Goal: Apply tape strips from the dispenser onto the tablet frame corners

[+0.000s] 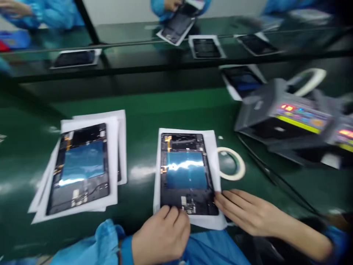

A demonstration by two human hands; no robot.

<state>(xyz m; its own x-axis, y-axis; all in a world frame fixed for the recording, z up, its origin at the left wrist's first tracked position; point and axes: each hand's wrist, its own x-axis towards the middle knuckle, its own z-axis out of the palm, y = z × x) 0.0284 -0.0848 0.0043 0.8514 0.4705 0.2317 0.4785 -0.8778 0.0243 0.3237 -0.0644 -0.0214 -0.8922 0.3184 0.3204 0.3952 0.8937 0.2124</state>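
Note:
An opened tablet back housing (176, 198), with a shiny blue battery area and an orange flex cable, lies on a sheet of white paper (212, 147) in front of me. My left hand (164, 235) is at its lower edge, fingers curled in; the fingertips and whatever they may grip are hidden. Against the lower right edge rests my right hand (245, 211), its fingers stretched out and close together. To the left, a similar tablet housing (82, 197) lies slightly turned on stacked white sheets (111, 147), with another dark edge partly showing beneath.
Right of the near housing lies a roll of tape (241, 169). Beyond it stand grey tape dispensers (264, 106) with red lit digits and a black cable (284, 187). Across the rail, more tablets (206, 48) lie on paper; a co-worker (158, 7) in blue holds one.

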